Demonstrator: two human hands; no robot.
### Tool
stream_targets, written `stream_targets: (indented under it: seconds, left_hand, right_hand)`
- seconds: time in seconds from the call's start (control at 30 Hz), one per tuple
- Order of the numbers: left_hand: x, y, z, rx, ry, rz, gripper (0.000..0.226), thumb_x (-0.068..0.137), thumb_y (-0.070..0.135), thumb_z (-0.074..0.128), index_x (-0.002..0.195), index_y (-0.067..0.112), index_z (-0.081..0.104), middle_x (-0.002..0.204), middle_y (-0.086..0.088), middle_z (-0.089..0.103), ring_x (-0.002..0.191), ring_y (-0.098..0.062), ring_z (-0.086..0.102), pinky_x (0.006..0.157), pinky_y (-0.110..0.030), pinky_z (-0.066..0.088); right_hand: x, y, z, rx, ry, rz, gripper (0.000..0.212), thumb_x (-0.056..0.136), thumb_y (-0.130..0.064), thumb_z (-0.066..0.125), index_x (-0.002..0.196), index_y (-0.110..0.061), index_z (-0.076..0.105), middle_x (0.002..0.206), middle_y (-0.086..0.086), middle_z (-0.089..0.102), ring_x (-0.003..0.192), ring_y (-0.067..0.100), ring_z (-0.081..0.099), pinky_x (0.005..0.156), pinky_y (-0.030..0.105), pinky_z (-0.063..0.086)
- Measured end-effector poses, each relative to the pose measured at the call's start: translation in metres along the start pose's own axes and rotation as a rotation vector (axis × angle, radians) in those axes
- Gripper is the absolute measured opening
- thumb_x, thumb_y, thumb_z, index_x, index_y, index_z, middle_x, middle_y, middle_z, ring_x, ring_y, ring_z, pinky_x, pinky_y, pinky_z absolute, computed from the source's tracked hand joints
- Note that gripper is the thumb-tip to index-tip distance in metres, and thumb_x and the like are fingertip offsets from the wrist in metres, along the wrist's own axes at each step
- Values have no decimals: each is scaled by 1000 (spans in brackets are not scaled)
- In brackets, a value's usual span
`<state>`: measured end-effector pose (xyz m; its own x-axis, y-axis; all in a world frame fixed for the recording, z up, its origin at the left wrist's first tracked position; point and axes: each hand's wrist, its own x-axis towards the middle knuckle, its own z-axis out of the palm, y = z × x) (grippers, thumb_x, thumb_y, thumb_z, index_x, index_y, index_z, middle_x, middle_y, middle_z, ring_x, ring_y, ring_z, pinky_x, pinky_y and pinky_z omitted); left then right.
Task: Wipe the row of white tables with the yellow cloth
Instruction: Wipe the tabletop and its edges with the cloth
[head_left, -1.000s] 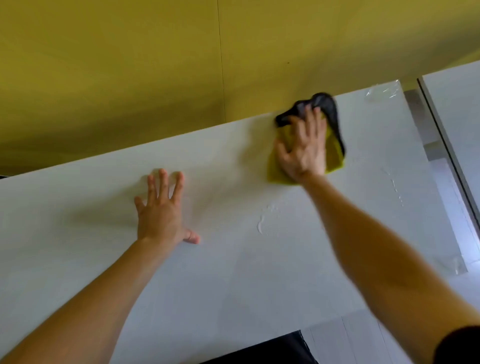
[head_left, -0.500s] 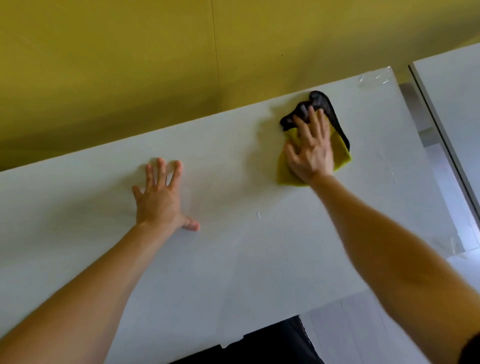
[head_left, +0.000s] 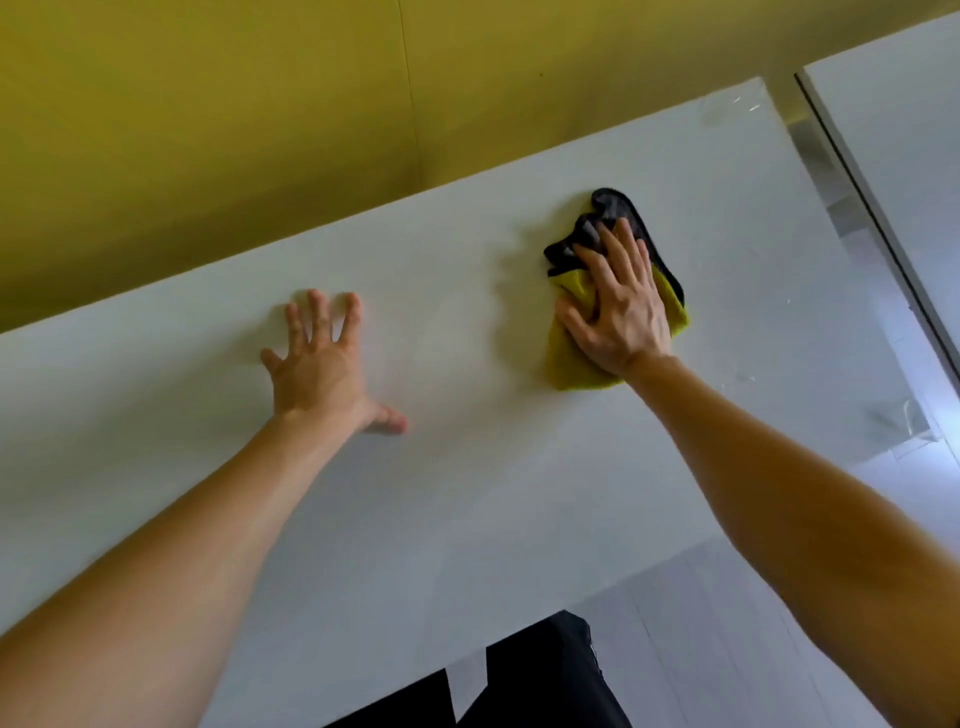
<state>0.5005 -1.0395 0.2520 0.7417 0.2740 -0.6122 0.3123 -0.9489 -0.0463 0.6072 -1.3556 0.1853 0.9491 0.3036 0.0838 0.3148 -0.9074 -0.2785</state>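
1. While our right fingers (head_left: 631, 260) lie straight and slightly spread, clasping nothing, they press flat onto the yellow cloth (head_left: 571, 364). Its dark grey side is bunched up under and just beyond the fingertips.
2. Our right hand (head_left: 618, 317) covers the middle of the cloth, which lies on the white worktop (head_left: 467, 519) in its far right part, near the far edge but not at it.
3. Our left fingers (head_left: 317, 317) are likewise straight and fanned, holding nothing. The left hand (head_left: 317, 369) rests palm-down on the bare worktop, well apart from the cloth, and we judge it a brace for the long reach.
4. Beyond the far edge stands a yellow wall (head_left: 208, 130). To the right, across a narrow gap, a second worktop (head_left: 893, 130) begins.
5. We judge the step in hand to be wiping the far right stretch of this worktop, with the second one not yet reached.
6. The next move calls for even palm pressure, so that the cloth slides rather than bunches further. It then needs a sweep toward the right edge and the far corner, where a scrap of what looks like clear tape (head_left: 727, 109) may snag the cloth.
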Motion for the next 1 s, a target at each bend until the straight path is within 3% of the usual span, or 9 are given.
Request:
stream_targets:
  seconds: [0.13, 0.2, 0.27, 0.37, 0.5, 0.63, 0.77, 0.87, 1.0]
  left_hand:
    - [0, 0, 0, 27, 20, 21, 177, 44, 83, 95, 170, 26, -15, 180, -15, -19, 168, -41, -10, 123, -76, 28]
    - [-2, -6, 2, 34, 43, 46, 173, 45, 88, 91, 171, 28, -12, 181, -14, -15, 168, -40, -7, 123, -75, 29]
    - [-10, -18, 9, 67, 83, 99, 158, 57, 89, 85, 172, 30, -5, 182, -11, -11, 169, -36, -5, 125, -73, 27]
    - [-39, -34, 25, 102, 100, 190, 150, 61, 95, 77, 174, 31, 3, 182, -10, -5, 169, -29, -3, 128, -68, 23]
    - [-78, -39, 58, 143, 36, 224, 163, 53, 90, 85, 173, 33, -9, 180, -9, -21, 169, -27, -15, 132, -66, 18]
    - [-86, -41, 73, 156, 87, 227, 170, 48, 87, 89, 173, 33, -12, 180, -11, -22, 169, -27, -15, 132, -64, 18]
    - [-81, -43, 75, 153, 95, 231, 171, 45, 89, 89, 173, 34, -10, 181, -11, -19, 169, -27, -14, 131, -62, 24]
    - [-81, -42, 75, 157, 97, 229, 171, 46, 89, 88, 172, 34, -13, 181, -12, -20, 169, -28, -16, 131, -62, 24]
    - [-79, -41, 76, 200, 108, 227, 170, 47, 90, 87, 172, 33, -14, 181, -13, -18, 169, -28, -14, 132, -56, 25]
  right_hand:
    - [-59, -84, 26, 76, 53, 135, 70, 92, -46, 67, 155, -18, 56, 177, 15, 29, 167, 40, 14, 134, 59, 11]
    - [-113, -154, 40, 126, -42, 64, 71, 94, -49, 65, 158, -20, 54, 179, 14, 25, 168, 37, 10, 135, 60, 8]
    - [-145, -181, 41, 147, -98, -75, 71, 95, -51, 66, 158, -21, 55, 179, 12, 26, 169, 35, 9, 134, 62, 10]
    - [-130, -122, 27, 101, -85, -189, 69, 86, -48, 76, 147, -19, 65, 172, 9, 41, 166, 36, 22, 133, 63, 14]
    - [-96, -30, -4, 51, 24, 136, 63, 85, -48, 72, 137, -15, 63, 168, 11, 43, 166, 34, 23, 133, 57, 21]
    - [-131, -83, 19, 93, 77, 240, 63, 91, -48, 67, 144, -15, 60, 174, 14, 34, 168, 36, 14, 134, 60, 13]
    - [-213, -196, 45, 171, -91, -79, 76, 93, -45, 67, 164, -23, 47, 177, 14, 29, 169, 37, 9, 131, 67, 10]
    - [-219, -161, 42, 130, -144, -252, 83, 94, -48, 67, 169, -27, 38, 181, 10, 20, 169, 35, 4, 134, 63, 8]
    - [-195, -46, 13, 74, -7, 77, 78, 92, -48, 63, 165, -23, 46, 181, 12, 17, 169, 35, 9, 132, 64, 16]
